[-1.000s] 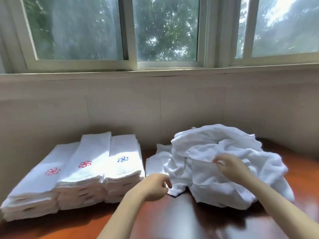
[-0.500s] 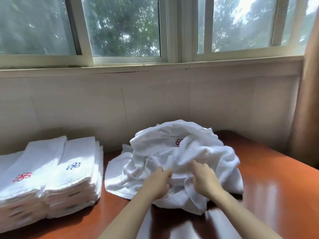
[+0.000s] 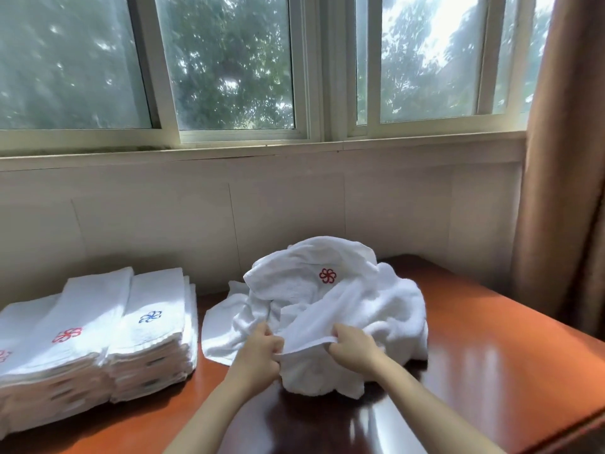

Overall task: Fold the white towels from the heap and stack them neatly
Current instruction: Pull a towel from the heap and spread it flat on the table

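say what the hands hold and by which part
The left hand and right hand each pinch the hemmed edge of one white towel on the heap.

Colour key: the heap of towels (image 3: 376,299) is plain white, one fold bearing a red pinwheel emblem (image 3: 327,275); the folded stacks (image 3: 98,299) are white, their tops embroidered with a red motif (image 3: 67,335) on one and a blue motif (image 3: 150,317) on its neighbour; desk (image 3: 491,355) glossy reddish-brown; wall (image 3: 294,208) off-white panels; window frames (image 3: 316,77) pale cream, against green foliage (image 3: 229,60); curtain (image 3: 563,158) brown
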`<state>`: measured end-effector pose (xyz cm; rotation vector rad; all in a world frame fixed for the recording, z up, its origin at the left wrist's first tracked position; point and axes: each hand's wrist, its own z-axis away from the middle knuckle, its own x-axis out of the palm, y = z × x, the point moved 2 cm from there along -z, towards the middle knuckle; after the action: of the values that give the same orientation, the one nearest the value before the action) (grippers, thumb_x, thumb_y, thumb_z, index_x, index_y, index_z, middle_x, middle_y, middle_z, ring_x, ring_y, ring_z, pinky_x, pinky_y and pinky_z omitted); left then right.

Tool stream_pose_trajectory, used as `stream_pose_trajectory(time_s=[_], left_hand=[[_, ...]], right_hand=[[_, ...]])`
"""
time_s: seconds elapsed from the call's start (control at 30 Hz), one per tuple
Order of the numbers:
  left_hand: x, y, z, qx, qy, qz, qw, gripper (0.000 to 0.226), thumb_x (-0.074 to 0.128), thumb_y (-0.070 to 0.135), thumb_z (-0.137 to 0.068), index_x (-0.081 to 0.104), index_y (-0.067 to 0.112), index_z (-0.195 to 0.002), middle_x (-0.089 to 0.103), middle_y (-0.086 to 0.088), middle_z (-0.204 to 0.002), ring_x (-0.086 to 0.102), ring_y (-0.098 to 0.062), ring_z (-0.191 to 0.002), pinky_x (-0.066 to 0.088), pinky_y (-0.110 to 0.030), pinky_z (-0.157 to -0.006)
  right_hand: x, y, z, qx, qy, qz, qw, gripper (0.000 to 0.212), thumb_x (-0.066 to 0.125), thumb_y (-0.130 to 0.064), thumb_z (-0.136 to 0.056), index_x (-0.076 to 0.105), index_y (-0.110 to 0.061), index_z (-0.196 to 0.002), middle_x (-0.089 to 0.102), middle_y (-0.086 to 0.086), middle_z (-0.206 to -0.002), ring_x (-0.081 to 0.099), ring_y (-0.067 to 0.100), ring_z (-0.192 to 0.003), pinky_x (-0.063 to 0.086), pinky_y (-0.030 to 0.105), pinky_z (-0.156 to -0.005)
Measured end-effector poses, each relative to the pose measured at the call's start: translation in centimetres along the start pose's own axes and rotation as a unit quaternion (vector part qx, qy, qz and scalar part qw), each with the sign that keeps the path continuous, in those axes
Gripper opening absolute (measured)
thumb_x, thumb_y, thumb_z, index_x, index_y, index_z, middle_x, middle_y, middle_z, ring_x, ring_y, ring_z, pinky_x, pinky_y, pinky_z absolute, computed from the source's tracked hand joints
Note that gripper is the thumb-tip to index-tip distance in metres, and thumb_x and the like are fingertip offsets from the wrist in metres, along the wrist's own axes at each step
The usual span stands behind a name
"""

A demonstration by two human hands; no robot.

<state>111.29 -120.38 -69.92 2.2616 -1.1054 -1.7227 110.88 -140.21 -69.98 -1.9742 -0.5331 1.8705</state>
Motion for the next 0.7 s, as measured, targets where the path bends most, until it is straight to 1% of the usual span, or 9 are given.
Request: stream_pose_trajectory(time_s=[0.13,0.23,0.3,0.37,0.4,0.47,0.5,0.6,0.7], left_hand=[[-2.5,-1.1,1.6,-0.072,0.075,0.068,0.992,0.042,0.06,-0.004,-0.076,0.036,0.019,-0.052,0.039,0.0,-0.076,0.041,-0.011,-0.065,0.032,-0.014,-0.056],[-4.0,-1.3,2.6,-0.159,0.165,0.198,0.953,0.012,0.062,0.017,-0.09,0.052,0.013,-0.086,0.053,-0.005,-0.096,0.057,-0.025,-0.087,0.04,-0.026,-0.067],[-4.5,-0.3,3.9,-0.264,0.131,0.414,0.861,0.041,0.049,0.052,-0.094,0.051,0.015,-0.111,0.059,-0.005,-0.11,0.063,-0.029,-0.095,0.048,-0.033,-0.068],[-4.8,0.1,4.9,-0.317,-0.004,0.591,0.742,0.077,0.035,0.076,-0.082,0.066,0.011,-0.109,0.069,-0.013,-0.103,0.069,-0.034,-0.089,0.055,-0.038,-0.064],[-5.2,0.4,5.6,-0.32,-0.057,0.608,0.724,0.077,0.04,0.077,-0.078,0.072,0.012,-0.104,0.072,-0.017,-0.095,0.071,-0.034,-0.083,0.057,-0.039,-0.061],[-5.8,0.2,7.1,-0.312,-0.122,0.548,0.766,0.033,0.061,0.046,-0.087,0.063,0.018,-0.103,0.072,-0.016,-0.077,0.071,-0.029,-0.068,0.055,-0.033,-0.053],[-6.1,-0.4,7.8,-0.311,-0.123,0.461,0.822,0.017,0.064,0.02,-0.088,0.056,0.013,-0.101,0.068,-0.015,-0.072,0.067,-0.026,-0.061,0.051,-0.028,-0.05],[-6.6,-4.0,10.0,-0.312,-0.082,0.293,0.9,0.025,0.045,-0.011,-0.08,0.063,-0.002,-0.096,0.057,-0.019,-0.081,0.053,-0.025,-0.068,0.04,-0.028,-0.057],[-8.0,-7.7,12.4,-0.391,-0.034,0.238,0.889,0.028,0.047,0.0,-0.088,0.061,-0.009,-0.111,0.064,-0.028,-0.107,0.062,-0.031,-0.089,0.049,-0.029,-0.065]], right_hand=[[1.2,-1.7,2.2,-0.017,-0.067,-0.199,0.978,0.021,0.043,-0.037,-0.094,0.058,-0.023,-0.099,0.062,-0.007,-0.101,0.056,0.009,-0.091,0.043,0.022,-0.075],[2.0,-4.2,3.9,-0.018,-0.067,-0.316,0.946,0.024,0.039,-0.038,-0.098,0.062,-0.031,-0.102,0.063,-0.016,-0.104,0.059,0.004,-0.1,0.045,0.019,-0.082],[2.8,-6.3,5.1,0.016,-0.076,-0.379,0.922,0.029,0.038,-0.05,-0.097,0.057,-0.031,-0.108,0.061,-0.012,-0.107,0.057,0.008,-0.103,0.042,0.022,-0.083],[4.2,-8.4,6.4,0.025,-0.106,-0.407,0.907,0.045,0.041,-0.06,-0.091,0.057,-0.025,-0.115,0.061,-0.006,-0.107,0.058,0.012,-0.099,0.044,0.025,-0.084],[5.2,-9.6,7.2,0.007,-0.137,-0.406,0.903,0.052,0.044,-0.062,-0.087,0.059,-0.023,-0.116,0.063,-0.003,-0.107,0.059,0.014,-0.099,0.046,0.027,-0.087],[7.5,-11.6,9.2,-0.034,-0.202,-0.356,0.912,0.052,0.045,-0.062,-0.085,0.062,-0.023,-0.115,0.065,-0.002,-0.109,0.061,0.015,-0.106,0.045,0.025,-0.092],[8.4,-12.3,10.2,-0.05,-0.226,-0.317,0.92,0.048,0.044,-0.057,-0.089,0.062,-0.023,-0.117,0.065,-0.003,-0.111,0.06,0.014,-0.109,0.044,0.02,-0.092],[10.4,-12.9,11.8,-0.159,-0.302,-0.279,0.898,0.029,0.047,-0.024,-0.099,0.059,-0.009,-0.122,0.061,-0.002,-0.117,0.053,0.011,-0.121,0.039,0.019,-0.101],[10.4,-13.4,12.3,-0.132,-0.226,-0.301,0.917,0.022,0.057,-0.015,-0.092,0.061,-0.026,-0.073,0.058,-0.016,-0.07,0.055,-0.008,-0.069,0.042,0.01,-0.065]])
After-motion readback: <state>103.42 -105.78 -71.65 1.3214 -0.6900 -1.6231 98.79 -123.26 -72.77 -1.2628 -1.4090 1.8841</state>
